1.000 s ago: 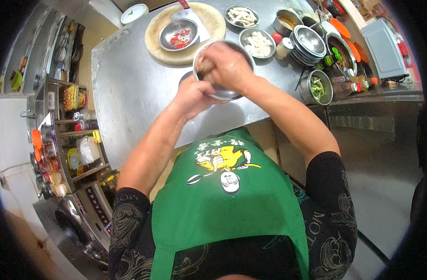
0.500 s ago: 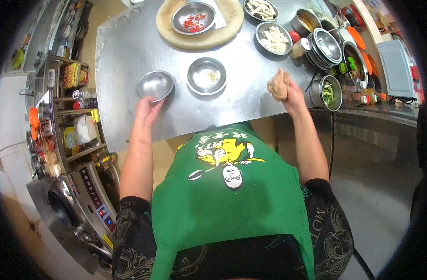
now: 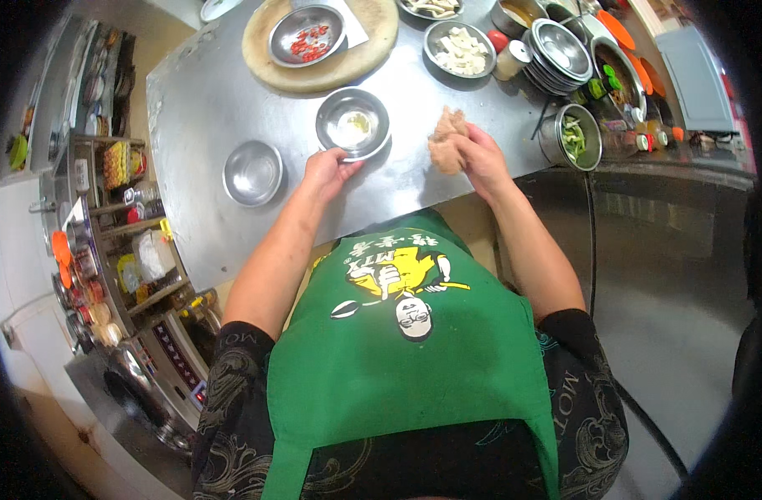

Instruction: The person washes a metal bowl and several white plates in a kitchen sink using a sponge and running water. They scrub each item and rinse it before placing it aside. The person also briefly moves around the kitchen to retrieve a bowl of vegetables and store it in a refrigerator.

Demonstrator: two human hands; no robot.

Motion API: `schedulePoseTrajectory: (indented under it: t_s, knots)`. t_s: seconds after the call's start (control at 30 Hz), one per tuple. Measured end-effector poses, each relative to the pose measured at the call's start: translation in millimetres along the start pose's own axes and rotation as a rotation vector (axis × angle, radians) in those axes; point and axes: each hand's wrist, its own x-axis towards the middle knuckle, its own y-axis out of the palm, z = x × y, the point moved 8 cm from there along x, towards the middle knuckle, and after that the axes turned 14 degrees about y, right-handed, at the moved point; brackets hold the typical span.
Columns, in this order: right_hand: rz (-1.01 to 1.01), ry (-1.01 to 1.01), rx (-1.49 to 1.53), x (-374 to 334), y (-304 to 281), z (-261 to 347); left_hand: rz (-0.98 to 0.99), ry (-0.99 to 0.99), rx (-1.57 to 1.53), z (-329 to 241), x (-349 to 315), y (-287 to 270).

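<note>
My left hand (image 3: 329,175) pinches the near rim of a steel bowl (image 3: 376,137) with a little yellowish residue in its bottom. Whether the bowl is lifted off the metal table (image 3: 197,108), I cannot tell. In my right hand (image 3: 484,163) is a crumpled brown cloth (image 3: 447,143), held above the table just right of that bowl. A second steel bowl (image 3: 254,173) sits to the left of my left hand, untouched, with nothing visible inside.
A round wooden board (image 3: 381,29) at the back carries a bowl of chopped red chillies (image 3: 309,42). Back right stand a bowl of white pieces (image 3: 461,52), a jar (image 3: 512,60), stacked bowls (image 3: 562,50) and a pot of green slices (image 3: 574,137). Shelves (image 3: 106,208) line the left.
My left hand has let go of the left bowl and moved right to take the rim of the bowl with residue. My right hand has brought the cloth leftward, closer to that bowl.
</note>
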Motion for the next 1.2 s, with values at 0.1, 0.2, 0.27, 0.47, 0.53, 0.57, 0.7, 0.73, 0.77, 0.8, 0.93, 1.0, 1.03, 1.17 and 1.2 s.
schedulePoseTrajectory:
  t_s: [0.1,0.2,0.27,0.47,0.53,0.57,0.7,0.73,0.77,0.8,0.93,1.0,1.03,1.17,1.2]
  knots:
    - [-0.266,-0.438,-0.722,-6.0,30.6,50.0,0.142,0.147,0.168,-27.3,-22.9,52.8]
    - [-0.433,-0.522,-1.350,-12.1,72.3,54.7,0.318,0.178,0.283,-48.5,-59.4,103.5]
    - [-0.586,-0.556,-1.307,1.5,65.6,51.7,0.402,0.177,0.325,-48.4,-80.7,131.9]
    - [-0.178,-0.914,-0.862,-11.0,69.7,67.7,0.566,-0.021,0.342,-49.0,-94.0,159.1]
    - [0.022,-0.779,-0.904,-14.1,75.4,60.9,0.576,0.001,0.389,-57.3,-92.9,161.4]
    - [0.091,-0.625,-1.101,-12.2,75.8,53.0,0.649,-0.020,0.491,-54.7,-90.3,165.2]
    - [0.207,-0.227,-1.565,-27.5,29.8,29.3,0.735,0.184,0.691,-53.1,-68.2,196.5]
    - [0.114,-0.212,-1.490,-32.8,11.2,38.4,0.722,0.226,0.738,-55.5,-64.6,205.8]
    - [0.024,-0.197,-1.412,-38.9,-11.0,45.8,0.658,0.251,0.741,-61.4,-62.9,218.8]
    - [0.034,-0.109,-1.064,-41.2,-44.3,41.1,0.596,0.281,0.736,-66.8,-60.5,235.7]
    - [0.055,0.027,0.354,-50.1,-142.3,8.7,0.682,0.147,0.505,-51.6,-17.3,326.6]
    - [-0.258,-0.045,0.142,-36.1,-183.4,-7.5,0.690,0.018,0.397,-43.4,-4.6,386.2]
    - [-0.417,-0.075,0.038,-31.0,-201.8,-17.0,0.709,0.021,0.368,-36.8,8.1,413.8]
    - [-0.993,-0.261,-0.513,-55.9,-224.1,-3.1,0.671,0.222,0.531,-31.2,35.7,463.9]
    - [-0.940,-0.347,-0.649,-58.0,-209.5,6.9,0.623,0.289,0.611,-33.4,36.6,463.2]
